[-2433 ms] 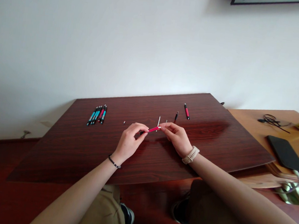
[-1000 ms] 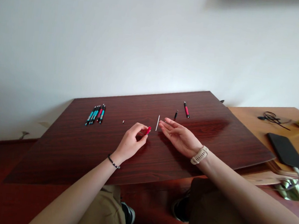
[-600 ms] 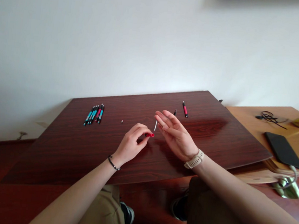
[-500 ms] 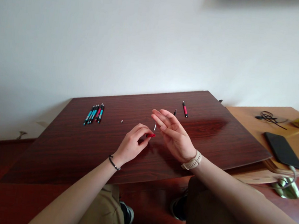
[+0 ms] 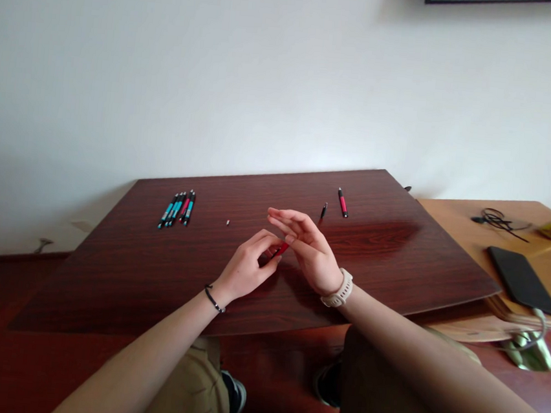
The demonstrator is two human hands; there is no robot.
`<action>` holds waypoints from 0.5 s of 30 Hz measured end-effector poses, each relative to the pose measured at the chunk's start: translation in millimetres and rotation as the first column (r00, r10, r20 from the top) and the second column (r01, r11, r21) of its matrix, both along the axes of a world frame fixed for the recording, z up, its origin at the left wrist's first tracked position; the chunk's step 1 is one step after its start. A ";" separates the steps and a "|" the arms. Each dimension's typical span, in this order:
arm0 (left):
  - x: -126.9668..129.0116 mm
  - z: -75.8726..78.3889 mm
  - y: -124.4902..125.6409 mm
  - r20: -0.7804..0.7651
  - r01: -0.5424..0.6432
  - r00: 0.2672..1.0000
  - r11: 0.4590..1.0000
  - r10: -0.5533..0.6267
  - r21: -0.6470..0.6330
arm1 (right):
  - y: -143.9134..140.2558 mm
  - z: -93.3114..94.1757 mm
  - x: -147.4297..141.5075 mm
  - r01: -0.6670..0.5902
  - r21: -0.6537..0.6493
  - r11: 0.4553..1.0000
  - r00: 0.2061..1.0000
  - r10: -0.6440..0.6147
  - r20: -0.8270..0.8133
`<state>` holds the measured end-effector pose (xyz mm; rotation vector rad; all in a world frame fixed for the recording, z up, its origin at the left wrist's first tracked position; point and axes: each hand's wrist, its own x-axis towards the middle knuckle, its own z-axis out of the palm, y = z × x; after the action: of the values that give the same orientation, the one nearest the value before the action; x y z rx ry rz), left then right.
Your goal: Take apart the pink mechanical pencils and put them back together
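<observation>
pinching a short red pen piece (image 5: 280, 249) at its near end, the left hand (image 5: 245, 266) is hovering low over the dark table (image 5: 128, 270). the right hand (image 5: 308, 247) is meeting the piece's far end, fingers spread loosely; whether it is gripping cannot be told. lying apart: a bunch of pens (image 5: 178, 209) far left, a red pen (image 5: 343, 202) and a small black part (image 5: 324, 210) beyond the right hand.
</observation>
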<state>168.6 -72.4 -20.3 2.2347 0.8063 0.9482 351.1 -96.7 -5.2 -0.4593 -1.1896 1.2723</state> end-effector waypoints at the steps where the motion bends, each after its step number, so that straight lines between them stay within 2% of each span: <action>1: 0.0 0.0 -0.2 0.009 0.009 1.000 1.000 -0.008 -0.016 | -0.5 -0.9 0.1 0.004 0.015 1.000 1.000 -0.004 0.018; 5: 0.5 0.6 -0.4 0.058 0.038 0.998 0.997 -0.034 -0.071 | -2.8 -1.7 1.6 0.001 0.049 0.999 0.998 -0.004 0.069; 9: 1.8 1.9 -0.5 0.098 0.043 0.995 0.997 -0.036 -0.066 | -6.8 2.2 3.1 -0.058 0.013 0.998 0.995 0.057 0.078; 12: 1.7 3.7 -0.5 0.114 0.016 0.993 1.000 -0.015 -0.010 | -8.7 4.2 4.6 -0.076 -0.013 0.997 0.993 0.077 0.091; 15: -1.3 6.5 -0.5 0.135 -0.057 0.990 0.992 0.042 0.111 | -8.5 2.4 7.6 -0.058 0.001 0.998 0.991 0.058 0.121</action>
<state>167.3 -72.9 -13.7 2.2294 0.7681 1.1802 358.7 -105.2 -2.8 -0.5078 -1.3150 1.3063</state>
